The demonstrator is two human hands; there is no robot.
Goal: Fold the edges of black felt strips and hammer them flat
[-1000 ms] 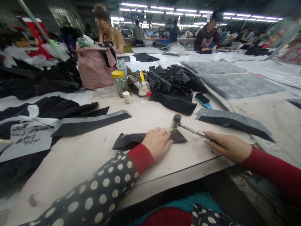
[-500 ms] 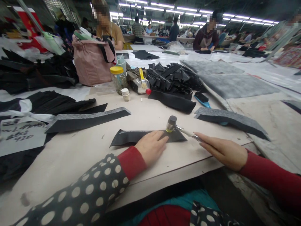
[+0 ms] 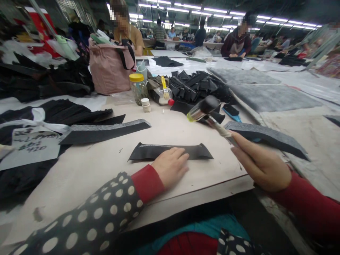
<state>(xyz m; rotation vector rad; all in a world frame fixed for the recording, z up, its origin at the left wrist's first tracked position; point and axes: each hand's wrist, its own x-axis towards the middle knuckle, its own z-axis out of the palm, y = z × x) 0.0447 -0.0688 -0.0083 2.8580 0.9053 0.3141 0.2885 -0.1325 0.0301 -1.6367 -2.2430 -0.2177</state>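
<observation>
A black fabric strip (image 3: 151, 151) with folded edges lies flat on the pale board (image 3: 101, 177) in front of me. My left hand (image 3: 171, 166) rests on its middle, fingers stretched out and pressing it down. Above and to the right, my right hand (image 3: 261, 159) grips the handle of a mallet (image 3: 204, 108). Its head, black at one end and yellow at the other, is raised clear of the strip and slightly blurred. Grey-edged black strips lie to the left (image 3: 106, 131) and to the right (image 3: 268, 136) of the board's middle.
Behind the board stand a yellow-lidded jar (image 3: 138, 88), a small white bottle (image 3: 146, 105), a yellow-handled brush (image 3: 164, 86) and a pile of black pieces (image 3: 193, 85). A pink bag (image 3: 110, 67) is at back left. Tied black fabric with a handwritten label (image 3: 34, 147) lies left. Co-workers sit farther back.
The mallet has risen off the right part of the strip, with my right hand lifting and tilting it up. My left hand has stayed on the strip. The view has shifted slightly.
</observation>
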